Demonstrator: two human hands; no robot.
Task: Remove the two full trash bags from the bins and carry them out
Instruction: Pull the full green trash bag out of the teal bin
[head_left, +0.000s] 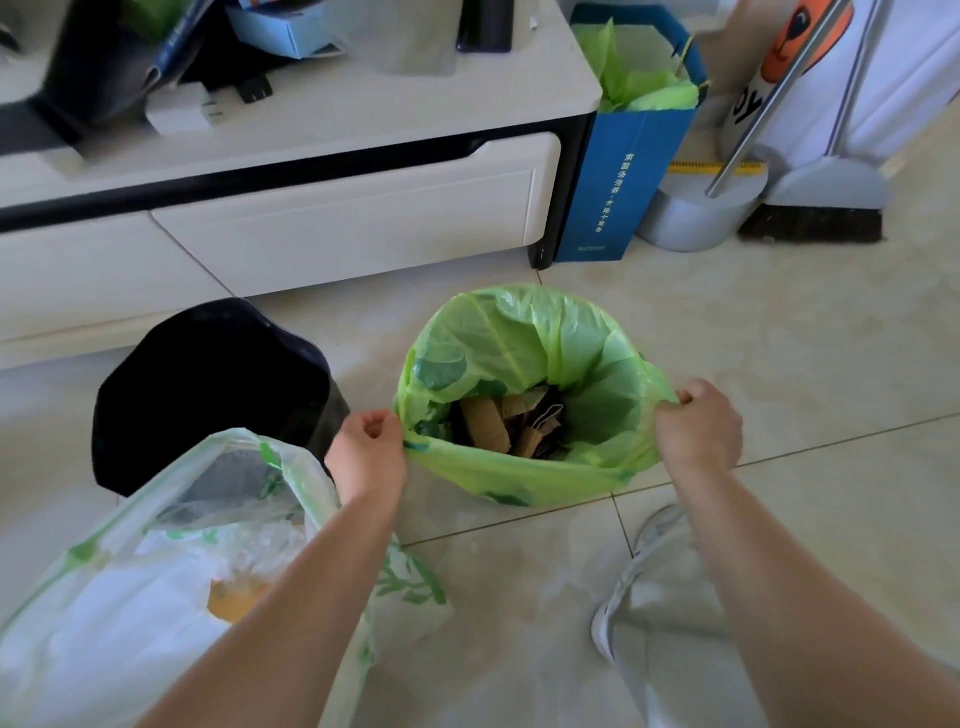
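Head view is showing, nearest on the left, a white trash bag (130, 587) sitting on the tiled floor (779, 338). Beyond it, the left hand (366, 447) and right hand (701, 426) are each pinching opposite edges of the green trash bag (519, 467), closed tight on the plastic. An empty black bin (208, 384) is standing left; the white cabinet (337, 218) is lying farther back.

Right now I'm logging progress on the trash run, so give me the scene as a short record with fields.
left hand: grips green bag rim
right hand: grips opposite rim
green bag: open, cardboard scraps inside, its bin hidden
white bag: on floor, out of bin
black bin: no liner showing
broom: leaning by the wall
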